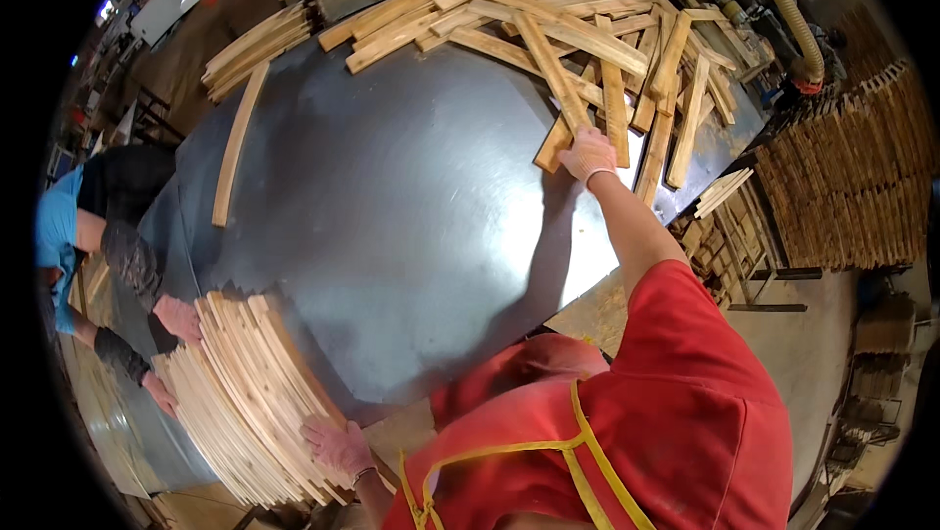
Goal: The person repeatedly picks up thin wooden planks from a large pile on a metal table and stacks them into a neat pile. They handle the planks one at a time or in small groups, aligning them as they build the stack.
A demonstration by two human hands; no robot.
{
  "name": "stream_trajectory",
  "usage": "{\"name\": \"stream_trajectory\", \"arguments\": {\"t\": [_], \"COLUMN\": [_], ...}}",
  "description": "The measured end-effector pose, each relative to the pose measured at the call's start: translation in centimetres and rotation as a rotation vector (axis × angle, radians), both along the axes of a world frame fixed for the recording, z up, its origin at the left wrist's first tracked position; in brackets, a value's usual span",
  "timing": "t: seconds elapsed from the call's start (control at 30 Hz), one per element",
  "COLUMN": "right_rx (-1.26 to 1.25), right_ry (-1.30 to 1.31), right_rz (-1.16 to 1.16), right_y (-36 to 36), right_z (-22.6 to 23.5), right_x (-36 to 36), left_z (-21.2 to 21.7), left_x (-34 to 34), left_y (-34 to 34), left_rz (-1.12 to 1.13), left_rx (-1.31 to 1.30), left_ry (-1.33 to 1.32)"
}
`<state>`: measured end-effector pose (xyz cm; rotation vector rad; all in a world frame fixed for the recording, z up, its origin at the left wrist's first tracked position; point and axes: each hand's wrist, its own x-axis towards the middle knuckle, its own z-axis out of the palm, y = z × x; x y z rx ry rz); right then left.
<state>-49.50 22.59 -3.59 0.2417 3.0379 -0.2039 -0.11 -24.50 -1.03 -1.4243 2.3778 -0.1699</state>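
Note:
My right hand, in a pale glove, reaches far across a grey metal table and rests on the near end of a wooden slat at the edge of a loose pile of slats. My left hand presses on the near end of a neat stack of thin wooden slats standing on edge at the table's left front. Whether the right fingers grip the slat cannot be made out.
Another person in a blue top stands at the left, both hands on the far side of the same stack. A single long slat lies alone on the table. Stacked wooden pieces and a ribbed hose are at the right.

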Motion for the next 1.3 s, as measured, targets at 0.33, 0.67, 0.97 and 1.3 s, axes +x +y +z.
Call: {"name": "stream_trajectory", "arguments": {"t": [0.33, 0.67, 0.97, 1.3], "right_rx": [-0.533, -0.331, -0.529, -1.187], "right_ry": [-0.311, 0.020, -0.505, -0.701], "right_rz": [0.403, -0.151, 0.260, 0.078], "right_y": [-2.5, 8.7, -3.4, -8.3], "right_z": [5.2, 1.7, 1.5, -1.6], "right_x": [7.3, -2.9, 17.6, 20.7], "left_z": [-7.3, -5.6, -2.6, -3.6], "left_x": [-13.6, -24.0, -17.0, 2.6], "left_y": [9.7, 18.9, 14.4, 2.2], "left_rz": [-0.574, -0.501, 0.082, -0.349], "left_rx": [0.371, 0.533, 1.223, -0.165], "left_ry": [0.575, 0.523, 0.798, 0.208]}}
